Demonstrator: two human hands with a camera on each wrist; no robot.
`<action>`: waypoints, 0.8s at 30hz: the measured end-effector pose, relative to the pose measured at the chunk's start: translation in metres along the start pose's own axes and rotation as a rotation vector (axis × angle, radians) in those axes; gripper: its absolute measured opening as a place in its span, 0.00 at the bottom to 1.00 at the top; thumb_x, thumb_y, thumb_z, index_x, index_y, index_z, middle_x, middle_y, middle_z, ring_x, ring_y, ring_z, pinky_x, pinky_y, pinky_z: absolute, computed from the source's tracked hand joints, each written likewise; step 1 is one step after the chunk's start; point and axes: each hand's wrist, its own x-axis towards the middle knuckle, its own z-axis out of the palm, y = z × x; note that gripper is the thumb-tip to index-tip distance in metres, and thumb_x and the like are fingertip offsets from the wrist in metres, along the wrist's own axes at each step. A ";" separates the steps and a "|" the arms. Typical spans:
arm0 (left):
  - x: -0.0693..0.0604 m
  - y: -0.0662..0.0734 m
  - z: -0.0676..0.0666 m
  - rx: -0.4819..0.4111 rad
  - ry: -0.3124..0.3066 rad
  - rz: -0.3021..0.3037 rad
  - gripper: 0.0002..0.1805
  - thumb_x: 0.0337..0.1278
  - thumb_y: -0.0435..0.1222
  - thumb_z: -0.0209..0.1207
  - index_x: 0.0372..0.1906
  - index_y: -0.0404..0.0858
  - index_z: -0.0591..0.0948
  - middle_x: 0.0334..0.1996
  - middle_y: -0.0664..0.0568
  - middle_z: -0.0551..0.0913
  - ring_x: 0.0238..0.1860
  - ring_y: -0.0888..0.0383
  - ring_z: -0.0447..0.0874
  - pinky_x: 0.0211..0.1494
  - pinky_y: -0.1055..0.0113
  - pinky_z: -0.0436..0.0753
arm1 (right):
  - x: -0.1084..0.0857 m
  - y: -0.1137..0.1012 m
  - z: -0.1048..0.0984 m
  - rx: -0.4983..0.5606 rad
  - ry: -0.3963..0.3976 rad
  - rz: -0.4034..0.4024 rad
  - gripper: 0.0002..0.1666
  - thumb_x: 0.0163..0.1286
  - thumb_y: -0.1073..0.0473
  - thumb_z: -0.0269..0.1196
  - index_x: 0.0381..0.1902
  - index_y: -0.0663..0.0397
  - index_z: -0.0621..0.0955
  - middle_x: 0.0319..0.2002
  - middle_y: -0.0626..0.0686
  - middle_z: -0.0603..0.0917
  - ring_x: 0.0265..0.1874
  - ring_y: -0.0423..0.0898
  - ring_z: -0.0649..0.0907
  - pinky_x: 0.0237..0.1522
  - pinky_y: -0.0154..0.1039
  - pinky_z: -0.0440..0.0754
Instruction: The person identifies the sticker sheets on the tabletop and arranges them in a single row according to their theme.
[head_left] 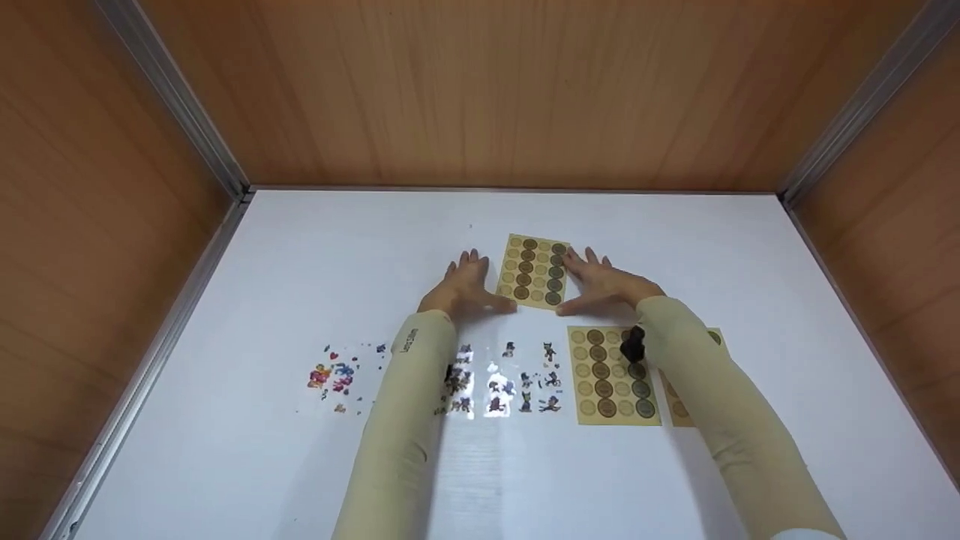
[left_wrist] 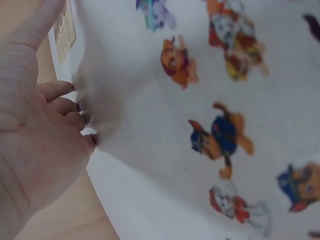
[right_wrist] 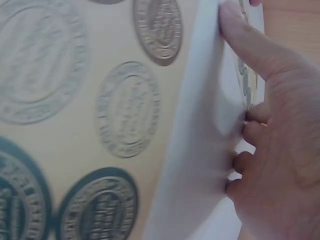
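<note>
A tan sheet of round stickers (head_left: pixel 533 271), light and dark circles in columns, lies slightly turned on the white table between both hands. To its left, my left hand (head_left: pixel 466 286) rests with fingers spread, its thumb at the sheet's lower left corner. My right hand (head_left: pixel 604 283) is on the other side, fingertips at the right edge and thumb by the lower right corner. Neither hand grips the sheet. The left wrist view has the left palm (left_wrist: pixel 45 130) beside a clear sheet of cartoon puppy stickers (left_wrist: pixel 220 135); the right wrist view gives the right fingers (right_wrist: pixel 245 150) touching the tabletop.
Nearer the body lies a second tan sticker sheet (head_left: pixel 615 379), with another tan sheet (head_left: pixel 681 409) partly under the right sleeve. Clear puppy sticker sheets (head_left: pixel 525 382) and colourful small stickers (head_left: pixel 334 377) are on the left. Wooden panels (head_left: pixel 510 97) wall the table's back and sides.
</note>
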 end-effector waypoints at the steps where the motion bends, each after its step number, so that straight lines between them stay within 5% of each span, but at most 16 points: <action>1: 0.001 0.000 0.000 0.000 0.001 -0.002 0.68 0.42 0.58 0.76 0.82 0.38 0.48 0.81 0.43 0.35 0.81 0.48 0.28 0.80 0.53 0.32 | 0.001 -0.002 -0.001 0.003 -0.023 -0.008 0.73 0.55 0.27 0.71 0.83 0.44 0.43 0.81 0.57 0.32 0.76 0.66 0.31 0.73 0.68 0.31; 7: 0.005 0.000 0.004 0.041 -0.013 -0.001 0.79 0.32 0.61 0.79 0.81 0.36 0.39 0.81 0.41 0.32 0.80 0.49 0.26 0.80 0.55 0.31 | 0.003 -0.010 -0.004 0.001 -0.107 -0.057 0.69 0.57 0.31 0.72 0.83 0.35 0.44 0.81 0.57 0.30 0.75 0.71 0.31 0.70 0.72 0.29; 24: -0.004 -0.001 0.012 0.151 0.047 0.007 0.81 0.30 0.70 0.73 0.81 0.33 0.40 0.80 0.37 0.33 0.81 0.47 0.27 0.80 0.51 0.30 | 0.003 -0.016 0.010 0.057 -0.047 -0.021 0.70 0.54 0.31 0.73 0.82 0.27 0.42 0.81 0.55 0.30 0.76 0.65 0.30 0.72 0.68 0.28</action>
